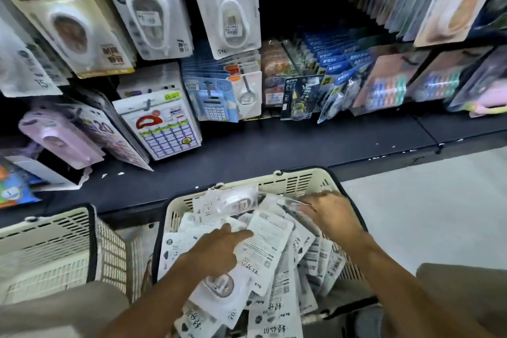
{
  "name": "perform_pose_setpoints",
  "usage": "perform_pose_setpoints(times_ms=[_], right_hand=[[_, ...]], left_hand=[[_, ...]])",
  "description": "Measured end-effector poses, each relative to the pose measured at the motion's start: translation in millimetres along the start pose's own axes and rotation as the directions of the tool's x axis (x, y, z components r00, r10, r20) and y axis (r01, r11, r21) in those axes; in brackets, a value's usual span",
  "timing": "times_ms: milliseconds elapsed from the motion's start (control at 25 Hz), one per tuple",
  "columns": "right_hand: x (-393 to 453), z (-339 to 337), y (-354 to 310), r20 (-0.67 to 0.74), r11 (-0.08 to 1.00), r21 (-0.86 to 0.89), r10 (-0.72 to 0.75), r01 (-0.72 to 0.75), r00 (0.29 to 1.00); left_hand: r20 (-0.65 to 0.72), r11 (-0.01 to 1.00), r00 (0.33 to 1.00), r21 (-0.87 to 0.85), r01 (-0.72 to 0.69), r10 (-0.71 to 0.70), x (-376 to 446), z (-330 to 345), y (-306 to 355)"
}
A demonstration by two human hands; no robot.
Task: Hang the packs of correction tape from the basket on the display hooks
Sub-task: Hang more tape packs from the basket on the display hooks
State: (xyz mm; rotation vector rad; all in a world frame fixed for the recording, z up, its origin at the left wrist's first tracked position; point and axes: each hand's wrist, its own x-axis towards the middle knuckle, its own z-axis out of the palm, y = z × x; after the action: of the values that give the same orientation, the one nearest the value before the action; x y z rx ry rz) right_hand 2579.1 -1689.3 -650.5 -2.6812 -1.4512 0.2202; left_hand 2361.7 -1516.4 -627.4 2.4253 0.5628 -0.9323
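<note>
My left hand [216, 248] presses flat, fingers spread, on white correction tape packs [263, 239] piled in the cream basket [290, 181]. My right hand [327, 214] grabs one pack's edge. A hanging pack [227, 5] reads "轻分贝". Dark shelf [274, 145], pale floor [428, 200].

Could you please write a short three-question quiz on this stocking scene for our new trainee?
1. True or false: both hands are inside the basket that holds the packs.
2. Which hand is nearer the shelf? A) left hand B) right hand
3. Fill in: a second basket stands to the ______ of the full one.

Key:
1. True: both hands rest among the loose packs.
2. B: the right hand reaches to the far end of the basket, while the left hand is on packs near the middle.
3. Left: it stands beside the full basket, and no packs show in it.
</note>
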Motion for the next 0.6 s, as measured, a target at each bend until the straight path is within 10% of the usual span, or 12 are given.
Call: perform_pose_setpoints(times_ms=[320, 600], right_hand=[[27, -112, 7, 0.057, 0.801, 0.575, 0.161, -0.164, 0.985], [17, -135, -5, 0.036, 0.903, 0.426, 0.045, -0.056, 0.998]], left_hand=[[0.232, 0.989, 0.970, -0.142, -0.044, 0.077, 5, 4, 14], [-0.051, 0.829, 0.941, 0.490, -0.268, 0.334, 8, 25, 37]])
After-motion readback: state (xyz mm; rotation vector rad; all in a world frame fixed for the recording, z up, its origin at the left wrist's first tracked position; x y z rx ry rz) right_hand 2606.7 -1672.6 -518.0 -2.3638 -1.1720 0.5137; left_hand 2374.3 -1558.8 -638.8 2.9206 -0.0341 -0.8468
